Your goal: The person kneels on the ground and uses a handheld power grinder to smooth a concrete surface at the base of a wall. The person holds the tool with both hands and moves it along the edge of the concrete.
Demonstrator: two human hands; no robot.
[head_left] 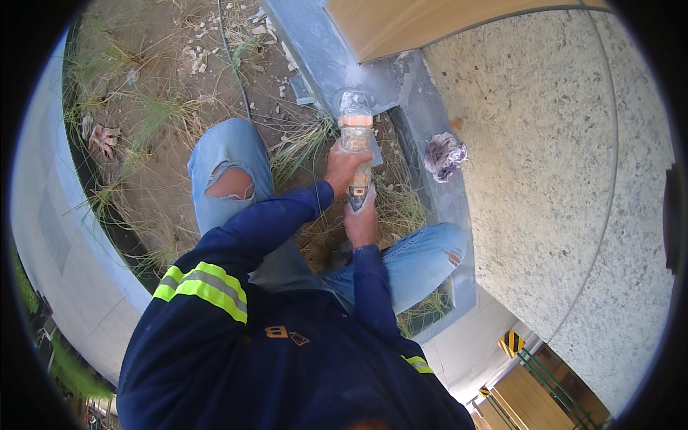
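A dusty, cylindrical power tool, apparently an angle grinder point(355, 122), with orange parts, points away from me, its guarded head at the grey stone edging point(387, 79) below the tan panel's corner. Pale dust shows around the head. My left hand point(342, 165) is closed around the upper body of the tool. My right hand point(362, 218) grips its rear end lower down. A crumpled whitish-purple wad point(445, 157) lies on the edging to the right.
A tan panel point(444, 21) stands above the edging. My bent knees rest over dirt point(158, 79) with dry grass, rubble and a black cable. A speckled concrete surface point(545, 158) with a grey cable fills the right; pale paving point(72, 229) curves along the left.
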